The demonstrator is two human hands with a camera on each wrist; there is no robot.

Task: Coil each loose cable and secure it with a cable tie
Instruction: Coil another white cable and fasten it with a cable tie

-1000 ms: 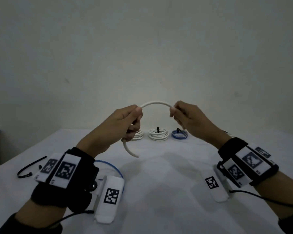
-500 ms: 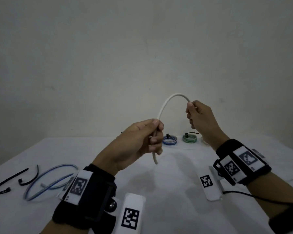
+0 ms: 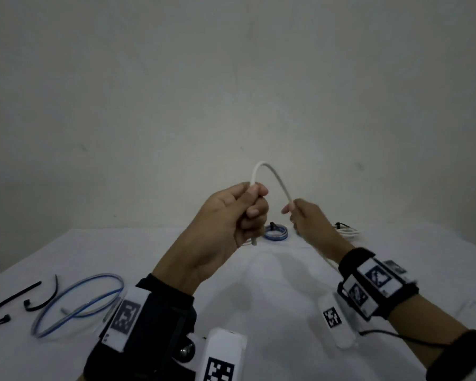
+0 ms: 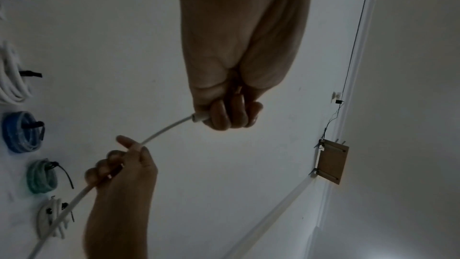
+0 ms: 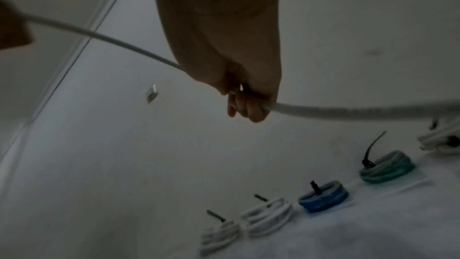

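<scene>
A loose white cable [image 3: 272, 173] arches in the air between both hands above the white table [image 3: 272, 284]. My left hand [image 3: 239, 213] grips it in a fist near its end, and the short tip pokes out below the fingers. My right hand [image 3: 300, 215] pinches the cable [image 4: 164, 131] a little further along; the rest runs down under my right wrist. In the right wrist view the cable [image 5: 348, 110] passes through the curled fingers [image 5: 248, 109]. Two black cable ties [image 3: 14, 301] lie at the left.
A loose blue cable [image 3: 80, 301] lies at the near left beside the ties. Tied coils line the far edge: white ones [image 5: 268, 216], a blue one [image 3: 276, 232] and a green one [image 5: 387, 166], plus a white coil [image 3: 346, 231] at the far right.
The cable arch has narrowed as my hands came closer together. My right hand dropped lower and slid along the cable; my left hand rose and shifted right. The head view panned right.
</scene>
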